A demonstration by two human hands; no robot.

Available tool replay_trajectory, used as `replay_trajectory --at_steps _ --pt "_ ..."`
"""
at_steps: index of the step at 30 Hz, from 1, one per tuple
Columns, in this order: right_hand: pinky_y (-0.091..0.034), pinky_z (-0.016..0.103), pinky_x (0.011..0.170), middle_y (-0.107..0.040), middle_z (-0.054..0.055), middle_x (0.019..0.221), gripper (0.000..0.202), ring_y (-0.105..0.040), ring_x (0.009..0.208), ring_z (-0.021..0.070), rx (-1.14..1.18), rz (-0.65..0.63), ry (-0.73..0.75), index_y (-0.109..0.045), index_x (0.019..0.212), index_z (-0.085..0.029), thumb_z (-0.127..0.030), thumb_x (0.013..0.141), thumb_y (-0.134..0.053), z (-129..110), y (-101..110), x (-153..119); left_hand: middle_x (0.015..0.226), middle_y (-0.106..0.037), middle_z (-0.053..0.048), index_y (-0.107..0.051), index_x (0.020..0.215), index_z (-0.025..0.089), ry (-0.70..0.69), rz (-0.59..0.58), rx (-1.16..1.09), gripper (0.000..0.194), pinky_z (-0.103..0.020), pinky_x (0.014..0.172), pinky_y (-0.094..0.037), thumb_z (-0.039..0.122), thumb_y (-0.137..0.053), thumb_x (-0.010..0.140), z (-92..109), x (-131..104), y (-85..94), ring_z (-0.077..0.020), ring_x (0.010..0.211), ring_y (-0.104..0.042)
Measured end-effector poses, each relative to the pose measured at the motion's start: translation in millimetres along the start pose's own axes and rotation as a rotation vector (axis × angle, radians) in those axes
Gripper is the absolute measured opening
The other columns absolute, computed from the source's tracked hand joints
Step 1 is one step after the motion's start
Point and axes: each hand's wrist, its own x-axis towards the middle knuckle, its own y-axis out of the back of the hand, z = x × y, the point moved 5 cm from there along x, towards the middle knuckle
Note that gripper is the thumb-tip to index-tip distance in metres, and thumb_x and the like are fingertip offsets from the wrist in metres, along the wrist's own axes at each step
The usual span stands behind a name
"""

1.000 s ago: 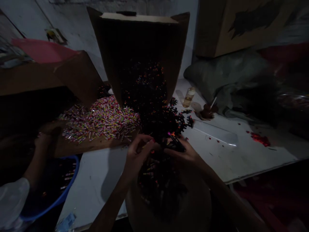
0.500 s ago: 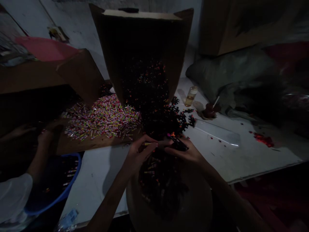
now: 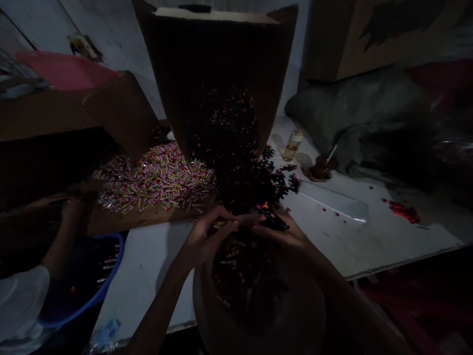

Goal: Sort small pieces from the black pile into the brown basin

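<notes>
My left hand point(image 3: 207, 234) is closed in a pinch on a small printed tube point(image 3: 221, 224) with yellow and pink colouring; a red-orange end shows at the fingertips. My right hand point(image 3: 286, 230) grips several small black pieces point(image 3: 272, 218), and a purple and an orange tip stick out of them. The two hands are close together, fingertips a short way apart. Below them is a round pale basin point(image 3: 303, 305) holding dark pieces and a few printed tubes. It is too dark to make out the pieces' exact kind.
An open cardboard box point(image 3: 281, 59) spills black pieces point(image 3: 240, 172) onto the white table point(image 3: 369, 251). Left of it lies a heap of printed tubes point(image 3: 158, 180). A small bottle point(image 3: 292, 145) and a clear plastic case point(image 3: 332, 201) are at right. A co-worker's arm point(image 3: 61, 231) reaches over a blue basin point(image 3: 116, 268).
My left hand has shifted slightly left, away from the right hand, still with the printed tube. The right hand has hardly moved. The co-worker's hands have moved a little.
</notes>
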Motion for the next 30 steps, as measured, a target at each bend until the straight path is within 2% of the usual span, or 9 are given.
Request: replay_trajectory --at_steps 7,10,13,16,19,21,23,26,30 --pt "-0.051 0.031 0.073 -0.070 -0.002 0.078 0.019 -0.063 0.075 0.0184 0.023 0.092 -0.136 -0.074 0.081 -0.022 -0.038 0.073 -0.083 11.6 1.3 -7.4 0.088 -0.069 -0.003 -0.065 0.090 0.021 -0.088 -0.088 0.061 0.016 -0.026 0.074 -0.048 0.035 -0.061 0.093 -0.8 -5.8 -2.3 -0.0171 0.082 -0.063" --pt "-0.053 0.033 0.073 -0.070 -0.002 0.075 0.022 -0.065 0.075 0.0205 -0.006 0.131 -0.201 -0.071 0.078 -0.022 -0.039 0.069 -0.083 10.8 0.0 -8.6 0.087 -0.067 0.000 -0.062 0.090 0.021 -0.048 -0.104 0.090 0.017 -0.023 0.065 -0.044 0.036 -0.069 0.088 -6.1 -8.7 -5.8 -0.0147 0.075 -0.060" --pt "-0.055 0.036 0.073 -0.071 0.000 0.073 0.020 -0.067 0.075 0.0232 -0.114 0.118 -0.207 -0.070 0.074 -0.024 -0.040 0.069 -0.080 10.0 -0.9 -7.5 0.086 -0.067 0.001 -0.061 0.089 0.022 -0.009 -0.097 0.097 0.021 -0.023 0.065 -0.044 0.038 -0.074 0.083 -10.2 -8.2 -6.4 -0.0155 0.076 -0.061" --pt "-0.056 0.039 0.083 -0.077 0.001 0.089 0.025 -0.071 0.089 0.0266 -0.260 0.168 -0.163 -0.077 0.086 -0.026 -0.046 0.072 -0.080 13.2 7.6 -6.2 0.082 -0.066 0.002 -0.060 0.101 0.024 0.068 0.021 0.048 0.023 -0.025 0.065 -0.046 0.041 -0.066 0.087 -19.8 -5.2 0.1 -0.0168 0.075 -0.062" --pt "-0.052 0.044 0.097 -0.078 0.004 0.108 0.035 -0.070 0.105 0.0291 -0.399 0.142 -0.063 -0.079 0.102 -0.028 -0.053 0.079 -0.074 14.6 15.3 -3.1 0.077 -0.060 0.004 -0.055 0.109 0.024 0.144 0.311 0.045 0.024 -0.026 0.068 -0.046 0.036 -0.057 0.089 -36.1 -6.1 13.2 -0.0163 0.072 -0.059" --pt "-0.049 0.046 0.101 -0.078 0.005 0.112 0.034 -0.069 0.108 0.0299 -0.465 0.115 0.013 -0.079 0.103 -0.028 -0.054 0.083 -0.070 13.2 17.5 -0.8 0.083 -0.059 0.003 -0.053 0.105 0.023 0.167 0.410 0.036 0.023 -0.028 0.074 -0.048 0.026 -0.057 0.082 -47.2 -8.7 14.5 -0.0169 0.079 -0.059" --pt "-0.050 0.046 0.101 -0.079 0.005 0.109 0.034 -0.070 0.105 0.0295 -0.465 0.135 0.016 -0.079 0.101 -0.028 -0.055 0.087 -0.065 15.2 17.9 0.8 0.095 -0.061 0.000 -0.053 0.100 0.023 0.189 0.410 -0.037 0.027 -0.030 0.082 -0.049 0.018 -0.055 0.074 -56.8 -10.7 9.1 -0.0187 0.091 -0.059" --pt "-0.054 0.043 0.093 -0.079 0.005 0.099 0.038 -0.072 0.096 0.0276 -0.292 0.138 -0.070 -0.078 0.099 -0.028 -0.058 0.093 -0.056 30.5 6.8 2.1 0.111 -0.063 -0.003 -0.056 0.104 0.024 0.209 0.348 -0.206 0.035 -0.034 0.095 -0.048 0.014 -0.051 0.071 -63.6 -11.2 -4.2 -0.0204 0.108 -0.057" --pt "-0.055 0.040 0.090 -0.079 0.003 0.104 0.034 -0.071 0.100 0.0276 -0.104 0.090 -0.057 -0.077 0.101 -0.027 -0.054 0.081 -0.073 55.6 -23.3 2.6 0.131 -0.060 -0.004 -0.055 0.116 0.026 0.113 0.306 -0.359 0.037 -0.038 0.106 -0.046 0.015 -0.055 0.080 -53.7 -6.1 -19.2 -0.0202 0.119 -0.056"
